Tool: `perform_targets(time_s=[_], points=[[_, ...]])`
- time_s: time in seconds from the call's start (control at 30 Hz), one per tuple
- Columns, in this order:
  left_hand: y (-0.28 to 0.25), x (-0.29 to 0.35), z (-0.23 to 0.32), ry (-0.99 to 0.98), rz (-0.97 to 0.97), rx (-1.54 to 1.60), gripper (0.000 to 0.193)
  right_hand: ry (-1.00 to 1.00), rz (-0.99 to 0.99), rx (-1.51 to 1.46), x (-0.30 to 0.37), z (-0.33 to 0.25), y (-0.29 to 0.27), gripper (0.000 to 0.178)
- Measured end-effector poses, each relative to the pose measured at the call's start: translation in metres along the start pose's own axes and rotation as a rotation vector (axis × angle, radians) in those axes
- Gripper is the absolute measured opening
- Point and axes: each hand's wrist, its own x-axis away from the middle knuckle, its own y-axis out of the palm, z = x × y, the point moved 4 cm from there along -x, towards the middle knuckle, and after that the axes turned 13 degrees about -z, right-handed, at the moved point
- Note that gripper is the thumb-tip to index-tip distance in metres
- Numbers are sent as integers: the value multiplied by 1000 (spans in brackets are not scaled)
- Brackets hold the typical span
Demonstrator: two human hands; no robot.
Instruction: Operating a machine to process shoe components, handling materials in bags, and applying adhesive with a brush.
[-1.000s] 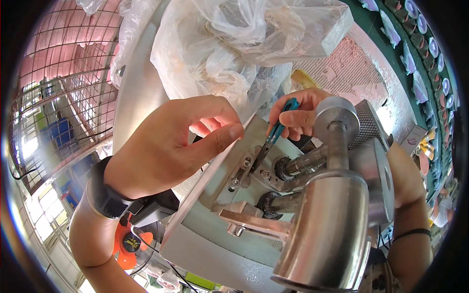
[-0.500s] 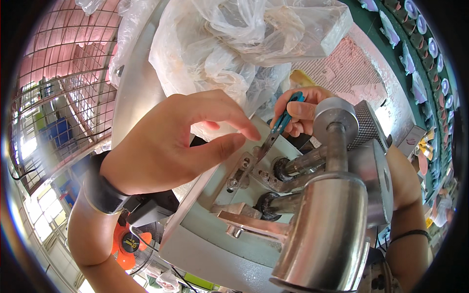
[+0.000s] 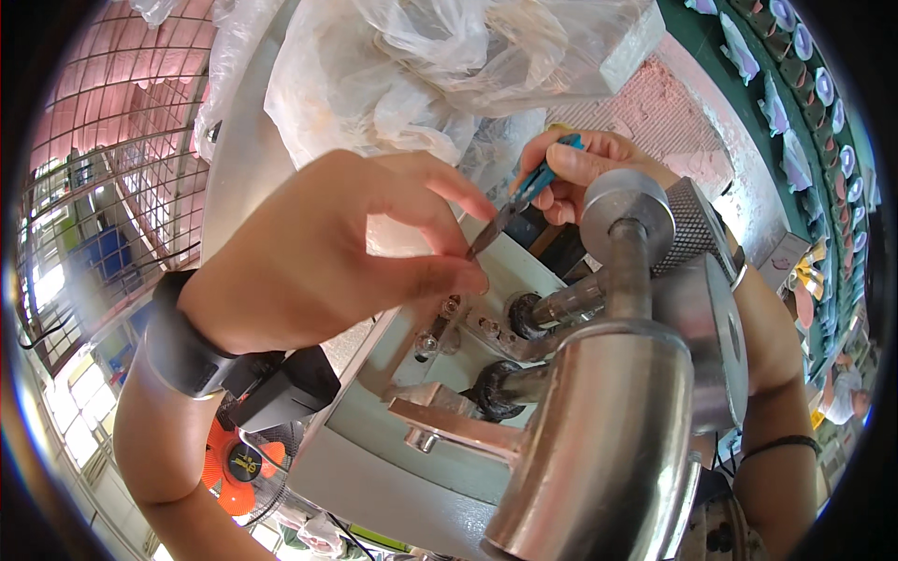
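Observation:
My right hand (image 3: 585,173) grips a slim tool (image 3: 531,184) with a teal handle and a pointed dark metal blade; its exact kind is unclear. The blade slants down left to my left hand (image 3: 374,234). There, the thumb and a finger behind the blade meet around its tip, while the index finger stays apart from the thumb. What the left fingertips pinch, if anything, is too small to make out. Below both hands is a pale machine bed (image 3: 393,458) with metal brackets (image 3: 440,327). A thick polished metal machine arm (image 3: 599,421) rises in front of my right forearm.
Crumpled clear plastic bags (image 3: 374,84) lie beyond my hands. A knurled metal roller (image 3: 692,229) and a round metal knob (image 3: 627,213) stand at right. A green conveyor (image 3: 748,103) carries several small pieces. At left are a wire rack (image 3: 122,140) and an orange fan (image 3: 234,467).
The tool's blade has lifted away from the brackets and come up to my left fingertips. My left thumb and finger have drawn together at its tip. The view has shifted slightly.

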Motion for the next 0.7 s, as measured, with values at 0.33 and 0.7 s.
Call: perform_targets(time_s=[0.33, 0.7], points=[[-35, 17, 15, -18, 439, 83, 16, -200, -74, -211, 21, -27, 14, 35], [-8, 16, -10, -122, 92, 102, 30, -22, -116, 275, 23, -13, -1, 19]])
